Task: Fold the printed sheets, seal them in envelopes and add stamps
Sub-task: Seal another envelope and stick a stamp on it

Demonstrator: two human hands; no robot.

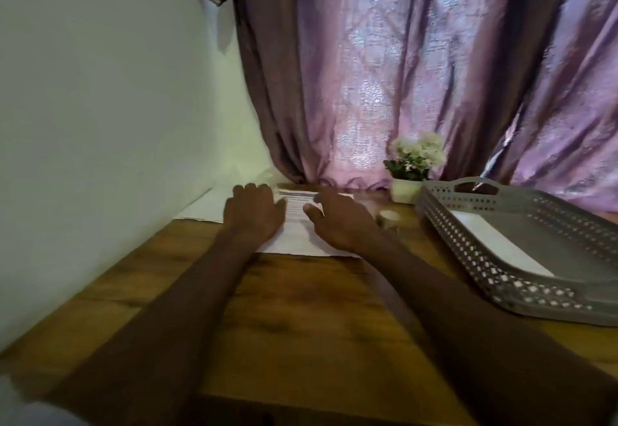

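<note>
A printed sheet lies flat at the far middle of the wooden table, with dark lines of text near its far end. My left hand rests palm down on the sheet's left part, fingers spread. My right hand lies flat on its right part, thumb pointing left over the text. More white paper lies left of the sheet against the wall. A white envelope lies inside the grey perforated tray at the right. The picture is blurred.
A small round roll or jar stands just right of my right hand. A white pot of pale flowers sits at the back by the purple curtain. A white wall borders the table's left side.
</note>
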